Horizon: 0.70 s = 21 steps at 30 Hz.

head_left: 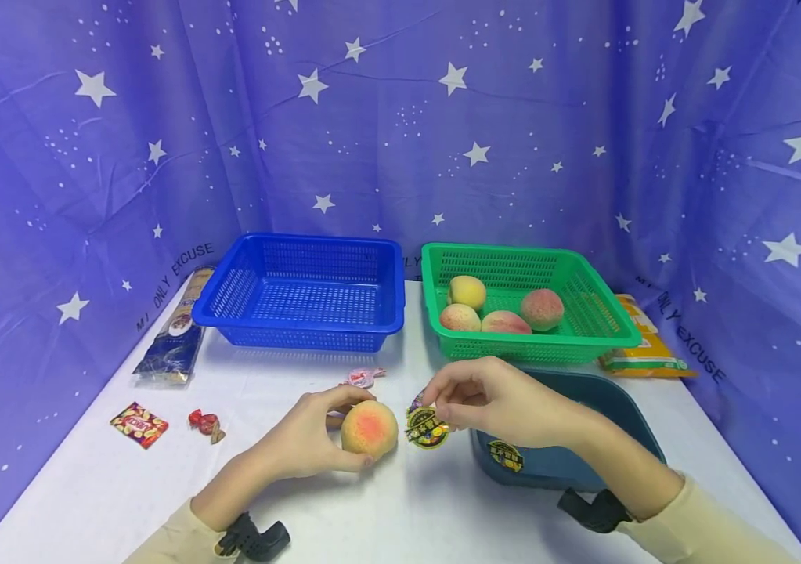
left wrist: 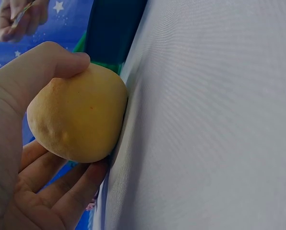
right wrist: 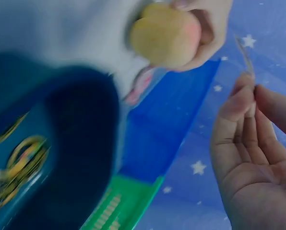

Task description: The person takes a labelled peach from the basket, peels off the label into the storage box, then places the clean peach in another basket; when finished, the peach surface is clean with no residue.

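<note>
My left hand (head_left: 301,439) holds a yellow peach with a pink-red blush (head_left: 369,429), thumb on one side and fingers on the other. In the left wrist view the peach (left wrist: 80,115) sits against the white tabletop. Just right of it, my right hand (head_left: 495,401) pinches a round black-and-gold fruit sticker (head_left: 428,428) between thumb and fingers, above the table. The right wrist view shows this sticker (right wrist: 244,55) edge-on. Partly under the right forearm stands a dark teal tub (head_left: 629,407), with similar stickers (right wrist: 28,165) inside.
A blue basket (head_left: 301,338) stands back left; a green basket (head_left: 534,348) with several peaches (head_left: 543,309) stands back right. Around lie a pink-wrapped candy (head_left: 362,377), a red candy (head_left: 206,425), a small snack packet (head_left: 139,425), a dark blue bag (head_left: 174,337) and an orange bag (head_left: 647,352).
</note>
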### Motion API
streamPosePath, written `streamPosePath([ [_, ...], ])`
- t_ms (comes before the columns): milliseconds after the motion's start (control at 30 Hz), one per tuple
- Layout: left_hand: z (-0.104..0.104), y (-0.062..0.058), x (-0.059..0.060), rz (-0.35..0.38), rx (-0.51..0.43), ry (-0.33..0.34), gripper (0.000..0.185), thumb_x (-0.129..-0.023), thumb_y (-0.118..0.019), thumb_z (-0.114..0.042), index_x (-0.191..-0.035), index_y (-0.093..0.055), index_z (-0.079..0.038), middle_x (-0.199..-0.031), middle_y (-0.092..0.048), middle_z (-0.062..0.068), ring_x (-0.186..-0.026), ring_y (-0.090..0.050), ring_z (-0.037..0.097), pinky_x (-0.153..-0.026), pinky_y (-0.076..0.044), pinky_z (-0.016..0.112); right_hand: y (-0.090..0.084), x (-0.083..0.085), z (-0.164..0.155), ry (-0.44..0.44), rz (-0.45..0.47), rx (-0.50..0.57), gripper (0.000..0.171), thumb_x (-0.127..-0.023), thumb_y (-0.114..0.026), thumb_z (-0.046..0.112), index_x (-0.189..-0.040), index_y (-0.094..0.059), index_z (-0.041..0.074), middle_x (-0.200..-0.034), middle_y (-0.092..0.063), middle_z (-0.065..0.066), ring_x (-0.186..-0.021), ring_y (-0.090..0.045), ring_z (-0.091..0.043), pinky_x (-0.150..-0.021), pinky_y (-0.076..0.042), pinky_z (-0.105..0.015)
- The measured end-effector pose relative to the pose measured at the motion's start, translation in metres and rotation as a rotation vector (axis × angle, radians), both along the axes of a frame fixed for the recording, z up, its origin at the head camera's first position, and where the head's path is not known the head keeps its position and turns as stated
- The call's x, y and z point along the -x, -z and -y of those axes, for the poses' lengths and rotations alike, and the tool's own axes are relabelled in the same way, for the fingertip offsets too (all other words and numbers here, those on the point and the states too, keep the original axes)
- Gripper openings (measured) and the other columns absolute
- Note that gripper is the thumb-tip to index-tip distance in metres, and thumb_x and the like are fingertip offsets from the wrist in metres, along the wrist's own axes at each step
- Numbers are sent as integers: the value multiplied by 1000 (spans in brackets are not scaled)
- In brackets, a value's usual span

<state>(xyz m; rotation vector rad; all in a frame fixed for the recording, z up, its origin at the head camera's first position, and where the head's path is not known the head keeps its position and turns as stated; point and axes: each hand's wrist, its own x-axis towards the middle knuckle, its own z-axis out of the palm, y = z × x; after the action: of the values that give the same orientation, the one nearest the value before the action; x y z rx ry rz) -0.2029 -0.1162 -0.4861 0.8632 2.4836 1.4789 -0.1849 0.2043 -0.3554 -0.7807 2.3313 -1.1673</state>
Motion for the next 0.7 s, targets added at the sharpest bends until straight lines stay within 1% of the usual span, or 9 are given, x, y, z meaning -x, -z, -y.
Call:
streamPosePath([
  [167,0,0,0,5,-4,1,74,-73,-103,-24,-138,-70,-27,-131,-76,-11,-124,-73,15,-107,-64,31,-1,2,-36,74,34,2,16,-110,-70,14,-125,-74,12,-110,-73,-11,-97,-74,-24,-86,-68,-32],
  [300,0,0,0,18,-3,-3,74,-73,-104,-26,-138,-70,-29,-131,-76,-13,-124,-73,14,-108,-63,29,3,5,-58,115,51,1,17,-109,-71,12,-125,-73,7,-110,-73,-14,-96,-74,-25,-84,-68,-31],
  [500,1,1,0,21,-6,-6,74,-73,-104,-26,-139,-70,-29,-131,-76,-13,-124,-73,14,-107,-63,28,13,10,-80,145,62,-36,17,-109,-70,10,-124,-71,2,-105,-72,-12,-90,-72,-25,-78,-65,-29],
  [700,1,1,0,16,-7,-3,75,-73,-104,-25,-140,-70,-27,-132,-76,-12,-123,-73,13,-107,-63,28,24,10,-102,163,85,-89,17,-108,-69,7,-123,-71,-2,-100,-73,-11,-85,-70,-23,-72,-64,-30],
])
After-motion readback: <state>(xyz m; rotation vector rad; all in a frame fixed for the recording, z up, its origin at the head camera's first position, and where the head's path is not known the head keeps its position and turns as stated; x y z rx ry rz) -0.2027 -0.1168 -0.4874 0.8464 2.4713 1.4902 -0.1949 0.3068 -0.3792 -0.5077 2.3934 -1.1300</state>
